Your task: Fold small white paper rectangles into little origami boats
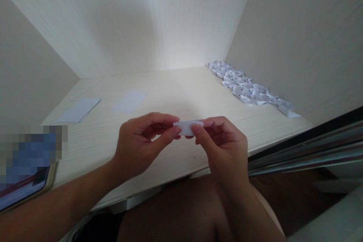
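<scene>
Between my two hands is a small folded piece of white paper, held level above the front part of the white tabletop. My left hand pinches its left end with the thumb in front and the fingers behind. At the other end, my right hand grips the paper the same way, its thumb pressed on the near face. The fingertips behind the paper are partly hidden.
A stack of white paper lies at the left, with a single sheet beside it. Several folded paper pieces are heaped along the right wall. A device with a lit, partly blurred screen stands at the near left.
</scene>
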`<state>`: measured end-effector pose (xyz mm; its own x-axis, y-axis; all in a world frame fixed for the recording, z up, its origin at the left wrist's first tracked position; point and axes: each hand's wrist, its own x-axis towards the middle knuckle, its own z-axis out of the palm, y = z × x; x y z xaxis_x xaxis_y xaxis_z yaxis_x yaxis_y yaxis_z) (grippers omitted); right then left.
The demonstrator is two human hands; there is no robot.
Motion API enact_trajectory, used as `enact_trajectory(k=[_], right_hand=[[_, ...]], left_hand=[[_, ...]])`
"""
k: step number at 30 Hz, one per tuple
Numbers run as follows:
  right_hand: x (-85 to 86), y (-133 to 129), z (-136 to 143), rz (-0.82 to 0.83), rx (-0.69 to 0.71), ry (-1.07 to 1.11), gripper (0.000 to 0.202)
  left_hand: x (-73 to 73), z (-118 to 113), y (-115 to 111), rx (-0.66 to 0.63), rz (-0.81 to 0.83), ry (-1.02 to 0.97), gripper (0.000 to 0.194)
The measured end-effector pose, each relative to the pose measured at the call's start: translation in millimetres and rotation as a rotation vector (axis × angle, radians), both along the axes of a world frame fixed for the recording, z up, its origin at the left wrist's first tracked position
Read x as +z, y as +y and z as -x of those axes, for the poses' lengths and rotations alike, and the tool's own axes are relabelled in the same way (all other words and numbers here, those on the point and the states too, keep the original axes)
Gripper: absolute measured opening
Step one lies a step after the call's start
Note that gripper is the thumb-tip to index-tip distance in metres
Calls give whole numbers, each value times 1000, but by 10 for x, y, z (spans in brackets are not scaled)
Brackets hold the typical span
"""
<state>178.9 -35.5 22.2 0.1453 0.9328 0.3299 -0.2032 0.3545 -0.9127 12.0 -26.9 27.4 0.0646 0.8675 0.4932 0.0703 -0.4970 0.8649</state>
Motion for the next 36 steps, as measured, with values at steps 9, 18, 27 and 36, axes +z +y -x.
enact_trajectory(k=[9,18,27,36], right_hand=[[-44,6,-28,-15,-2,-81,18],[-58,34,-98,-10,59,-149,19],[-142,61,-96,-7,67,-158,20],[-40,47,-126,63,122,-137,14]], left_hand=[[11,6,-9,15,67,9,19],[16,2,22,6,98,35,15],[25,28,2,-13,134,37,12],[64,2,1,6,145,63,8]])
